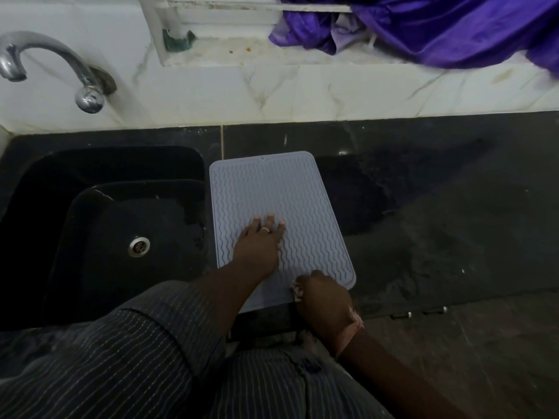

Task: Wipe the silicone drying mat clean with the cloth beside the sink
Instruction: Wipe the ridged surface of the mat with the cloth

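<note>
Right of the black sink (pixel 99 225): grey silicone drying mat (pixel 302 189) on dark counter, left hand (pixel 257 246) flat, fingers spread, pinning it. Right hand (pixel 325 297) clenched around pinkish cloth (pixel 298 293) at mat's near corner; wiping appears under way. Next likely needs strokes toward the far edge.

Honestly we can barely see the cloth (pixel 354 323), just pinkish scraps poking out either side of the right hand (pixel 325 300), which is bunched over the rest of it. That fist also covers the near right corner of the mat (pixel 281 189), and the left hand (pixel 257 244) lying flat hides a patch of the ridges. The purple fabric (pixel 438 28) runs off the top and right edges, so we can't say what it is. The faucet (pixel 54 68) gets clipped at the left edge. Sink (pixel 121 207) interior is too dark to make out much beyond the drain (pixel 139 246).
</note>
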The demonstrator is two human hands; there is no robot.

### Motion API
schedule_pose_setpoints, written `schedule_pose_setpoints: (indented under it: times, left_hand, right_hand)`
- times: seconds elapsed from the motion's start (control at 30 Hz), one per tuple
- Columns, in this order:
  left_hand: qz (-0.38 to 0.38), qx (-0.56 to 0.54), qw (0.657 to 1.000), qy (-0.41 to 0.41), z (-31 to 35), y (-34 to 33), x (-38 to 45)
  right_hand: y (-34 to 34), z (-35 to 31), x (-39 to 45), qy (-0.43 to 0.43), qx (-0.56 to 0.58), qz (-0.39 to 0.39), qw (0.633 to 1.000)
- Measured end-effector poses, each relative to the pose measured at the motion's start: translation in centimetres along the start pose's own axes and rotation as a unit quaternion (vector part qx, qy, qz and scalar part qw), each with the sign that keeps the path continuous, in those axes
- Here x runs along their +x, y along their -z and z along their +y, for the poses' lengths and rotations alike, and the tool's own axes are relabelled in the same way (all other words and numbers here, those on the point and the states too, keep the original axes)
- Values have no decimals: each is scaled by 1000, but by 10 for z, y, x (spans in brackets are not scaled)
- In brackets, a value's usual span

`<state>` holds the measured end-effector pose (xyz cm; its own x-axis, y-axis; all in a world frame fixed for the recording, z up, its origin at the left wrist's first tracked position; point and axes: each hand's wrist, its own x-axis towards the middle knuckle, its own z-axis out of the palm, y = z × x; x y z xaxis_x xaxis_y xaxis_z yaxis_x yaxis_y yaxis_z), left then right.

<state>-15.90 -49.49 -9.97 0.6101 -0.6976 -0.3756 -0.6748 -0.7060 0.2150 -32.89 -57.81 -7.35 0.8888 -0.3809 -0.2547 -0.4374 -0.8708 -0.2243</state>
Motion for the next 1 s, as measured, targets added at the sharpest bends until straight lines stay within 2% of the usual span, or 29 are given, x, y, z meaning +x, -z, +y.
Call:
schedule_pose_setpoints:
  times: [0.13, 0.3, 0.53, 0.77, 1.0]
  left_hand:
    - [1, -8, 1000, -2, 2, 0, -1]
    - [9, -41, 999, -16, 3, -5, -6]
    - [-121, 2, 991, -49, -5, 5, -7]
    - [-129, 24, 991, -38, -4, 3, -4]
    - [-117, 21, 993, 9, 7, 4, -5]
  right_hand:
    - [-5, 7, -6, -22, 45, -31, 998]
    - [-9, 26, 11, 36, 80, -36, 995]
    - [2, 30, 20, 67, 65, -4, 996]
    - [13, 39, 69, 142, 25, 37, 989]
    - [36, 34, 133, 196, 16, 23, 980]
